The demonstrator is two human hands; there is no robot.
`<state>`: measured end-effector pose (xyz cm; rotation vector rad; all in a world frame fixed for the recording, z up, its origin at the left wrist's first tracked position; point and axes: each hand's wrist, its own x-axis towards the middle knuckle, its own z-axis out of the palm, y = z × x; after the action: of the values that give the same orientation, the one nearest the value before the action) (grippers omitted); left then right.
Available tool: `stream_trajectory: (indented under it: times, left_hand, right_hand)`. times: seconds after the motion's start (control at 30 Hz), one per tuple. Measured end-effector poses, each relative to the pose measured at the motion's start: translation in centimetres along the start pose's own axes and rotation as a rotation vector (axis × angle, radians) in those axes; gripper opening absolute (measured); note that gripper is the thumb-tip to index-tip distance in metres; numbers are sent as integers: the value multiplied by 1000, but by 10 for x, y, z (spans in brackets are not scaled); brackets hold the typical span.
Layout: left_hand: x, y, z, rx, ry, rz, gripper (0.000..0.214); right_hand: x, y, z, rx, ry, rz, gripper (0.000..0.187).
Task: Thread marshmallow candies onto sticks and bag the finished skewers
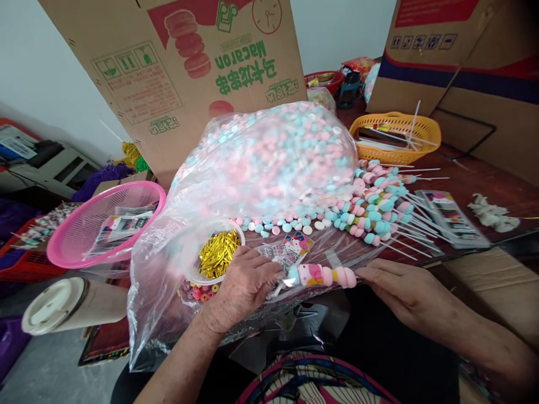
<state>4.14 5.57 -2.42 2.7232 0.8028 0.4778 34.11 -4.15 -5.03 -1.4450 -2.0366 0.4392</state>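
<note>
A marshmallow skewer [323,275] in pink and pale blue, partly inside a clear printed wrapper, lies level between my two hands. My left hand [249,278] is closed at its wrapped left end, where the fingertips are partly hidden. At the other end, my right hand [400,283] pinches the skewer just beyond the last pink piece. A white tub [191,275] of gold twist ties [219,253] stands beside my left hand. Printed wrappers [290,249] lie just behind the skewer. Several finished marshmallow skewers [377,205] are piled beyond my right hand, sticks pointing right.
A large clear bag [269,163] of pastel marshmallows fills the table's middle. Behind it stands a cardboard box [193,62]. A pink basket [59,247] holds wrappers at left, above a lidded cup [99,300]. A yellow basket [429,132] with sticks sits at back right.
</note>
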Motion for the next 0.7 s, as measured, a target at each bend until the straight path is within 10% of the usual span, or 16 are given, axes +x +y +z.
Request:
stream_trajectory:
  times: [0.1,0.23,0.43,0.7]
  left_hand:
    - [3,1,8,-19,334,-224,38]
    - [4,15,38,-631,865,-455,74]
    - [31,32,35,-1502,764,-565,64]
    - [55,43,40,-1710,905,-707,41]
  right_hand:
    - [3,-4,10,118,-49,9,24]
    - [6,-17,27,308,-4,132,22]
    - [16,-41,51,474,-29,186,23]
    - [28,-63,84,646,-11,339,27]
